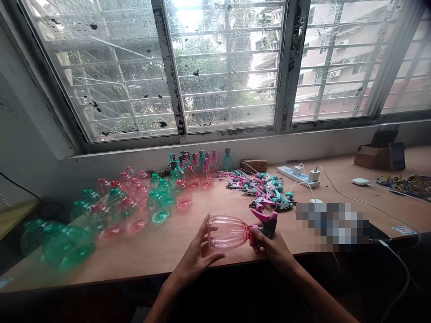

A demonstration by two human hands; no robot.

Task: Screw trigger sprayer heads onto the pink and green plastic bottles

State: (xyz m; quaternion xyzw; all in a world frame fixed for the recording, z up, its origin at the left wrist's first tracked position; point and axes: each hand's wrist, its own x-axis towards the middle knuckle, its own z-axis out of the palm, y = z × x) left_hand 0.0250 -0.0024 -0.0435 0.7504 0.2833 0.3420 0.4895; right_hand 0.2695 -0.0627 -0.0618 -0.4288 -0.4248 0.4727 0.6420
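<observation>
I hold a pink see-through bottle (227, 232) on its side above the near edge of the wooden table (161, 251). My left hand (197, 255) cups the bottle's base, thumb and fingers around it. My right hand (271, 246) grips the neck, where a pink and grey trigger spray head (266, 220) sits on the bottle.
Several pink and green bottles (134, 204) lie and stand on the table's left. A few bottles with spray heads (191, 163) stand by the window wall. A pile of loose spray heads (266, 188) lies in the middle. A power strip (296, 176) with cables, a blurred patch (332, 224) and a box (380, 152) are on the right.
</observation>
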